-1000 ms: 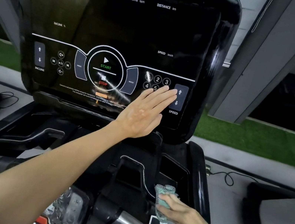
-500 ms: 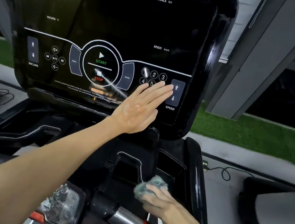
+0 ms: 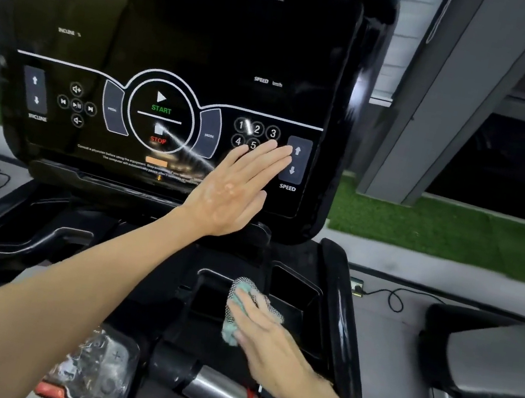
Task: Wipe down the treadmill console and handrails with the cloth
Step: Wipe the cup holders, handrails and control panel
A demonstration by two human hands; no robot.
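- Console (image 3: 192, 30): glossy black, white lettering, green START, red STOP.
- Cloth (image 3: 237, 312): pale teal with a black-and-white mesh pattern.
- Grass (image 3: 457, 231), right of frame: green.

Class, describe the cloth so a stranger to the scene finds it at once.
Below the black console lies a tray of black recesses. There the right hand presses a crumpled cloth, pale green with mesh, the only soft, light thing.

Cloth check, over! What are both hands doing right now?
Left hand flat on console, beside speed arrows. Right hand pressing cloth on tray. Nothing blocking the cloth.
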